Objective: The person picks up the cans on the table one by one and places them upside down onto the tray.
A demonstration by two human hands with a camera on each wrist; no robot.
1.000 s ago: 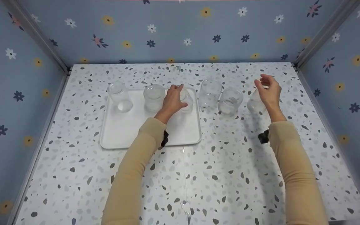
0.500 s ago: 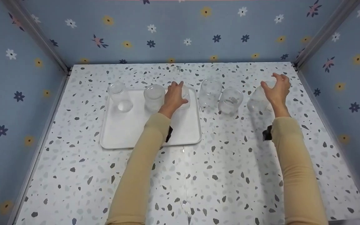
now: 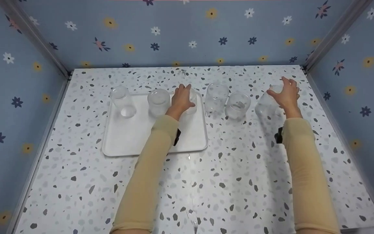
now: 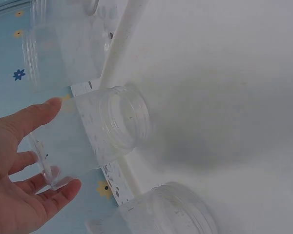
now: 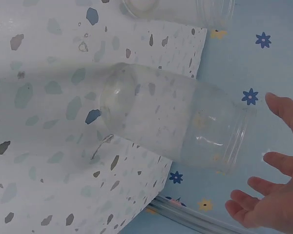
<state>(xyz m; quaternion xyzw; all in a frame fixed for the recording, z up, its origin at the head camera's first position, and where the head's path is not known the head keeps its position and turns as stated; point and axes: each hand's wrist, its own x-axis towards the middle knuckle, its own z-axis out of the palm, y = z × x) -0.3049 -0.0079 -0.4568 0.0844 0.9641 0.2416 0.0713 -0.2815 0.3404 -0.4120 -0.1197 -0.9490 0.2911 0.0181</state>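
My left hand (image 3: 181,100) is at a clear jar (image 4: 93,129) that stands mouth down on the white tray (image 3: 128,143). The left wrist view has the thumb on one side of its upturned base and curled fingers on the other. At the right, a taller clear jar (image 5: 171,117) stands mouth up on the speckled table. My right hand (image 3: 288,97) is beside its threaded rim, fingers spread and bent; in the right wrist view a gap separates fingertips and jar.
Two more clear jars, one at the left (image 3: 122,100) and one in the middle (image 3: 158,103), stand on the tray. Between tray and right hand are another tall jar (image 3: 217,97) and a shorter jar (image 3: 237,106). Flowered panels (image 3: 187,32) enclose the table.
The left hand and its jar have shifted slightly; the jar now stands straighter. The right hand has moved rightward from over the right jar to beside its rim, fingers spread wider.
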